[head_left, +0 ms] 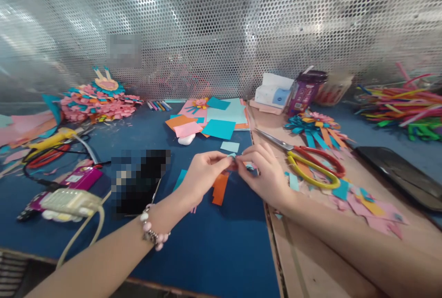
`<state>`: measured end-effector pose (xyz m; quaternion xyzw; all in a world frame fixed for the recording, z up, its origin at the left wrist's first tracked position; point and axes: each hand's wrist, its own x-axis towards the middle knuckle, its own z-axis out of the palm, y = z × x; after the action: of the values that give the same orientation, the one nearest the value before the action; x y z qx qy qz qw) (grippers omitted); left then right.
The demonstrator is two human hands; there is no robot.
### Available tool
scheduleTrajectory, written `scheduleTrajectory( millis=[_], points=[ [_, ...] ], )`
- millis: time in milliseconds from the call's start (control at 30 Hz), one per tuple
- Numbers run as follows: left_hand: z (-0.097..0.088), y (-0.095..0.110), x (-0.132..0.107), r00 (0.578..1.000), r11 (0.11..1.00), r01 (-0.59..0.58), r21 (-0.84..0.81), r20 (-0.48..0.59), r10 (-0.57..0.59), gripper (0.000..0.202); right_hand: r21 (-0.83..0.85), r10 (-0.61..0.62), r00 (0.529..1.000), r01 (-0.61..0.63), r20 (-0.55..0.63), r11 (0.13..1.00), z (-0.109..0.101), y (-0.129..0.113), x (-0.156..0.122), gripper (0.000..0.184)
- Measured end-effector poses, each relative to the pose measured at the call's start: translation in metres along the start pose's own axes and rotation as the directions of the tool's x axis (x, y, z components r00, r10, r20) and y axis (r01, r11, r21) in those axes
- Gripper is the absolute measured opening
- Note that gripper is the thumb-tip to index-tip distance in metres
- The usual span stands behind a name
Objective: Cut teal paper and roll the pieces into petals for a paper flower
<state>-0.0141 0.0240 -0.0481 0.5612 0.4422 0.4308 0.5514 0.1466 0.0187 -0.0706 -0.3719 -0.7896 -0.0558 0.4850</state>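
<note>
Fingertip to fingertip above a blue tabletop [207, 252], a person's left hand [201, 176] and right hand [264, 173] met at a light blue scrap [231, 154] of paper, straight ahead of the wearer. The left hand was drawn narrow, its thumb and forefinger pinching the scrap; the right hand's fingers were bunched against the other side, though whether they gripped it too, this onlooker could not tell. The piece lay off the left hand's tips to the right and off the right hand's tips to the left, so neither hand was clearly the nearer. Its long axis (fingers hid most of it) could not be made out.

A pale blue rectangle [229, 146] of paper lay flat just beyond the fingertips, longer side running left to right. Orange strips [220, 189] lay just on the near side of the fingers, their length running toward the person, closer to the left hand than the right. Scissors [292, 147] with red and yellow handles rested near the right hand, on its outer side, with the blades angled away and leftward.
</note>
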Motion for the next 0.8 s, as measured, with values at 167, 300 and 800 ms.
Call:
scheduleTrajectory(
  millis=[167,300,800],
  points=[
    [0.0006,0.0003,0.0006,0.998,0.993,0.066,-0.094,0.013,-0.065,0.017,-0.079,-0.089,0.996,0.091,0.026,0.993,-0.0013,0.0036,-0.0013,0.011],
    [0.0009,0.0035,0.0,0.996,0.987,0.089,-0.133,0.023,-0.086,0.019,-0.106,-0.124,0.992,0.125,0.014,0.986,-0.0011,0.0063,-0.0027,0.011],
    [-0.0027,-0.0004,0.0024,0.998,0.998,-0.009,-0.069,0.056,0.013,0.022,-0.022,-0.031,0.999,0.031,0.029,0.999,-0.003,0.002,-0.0016,0.012]
  ],
)
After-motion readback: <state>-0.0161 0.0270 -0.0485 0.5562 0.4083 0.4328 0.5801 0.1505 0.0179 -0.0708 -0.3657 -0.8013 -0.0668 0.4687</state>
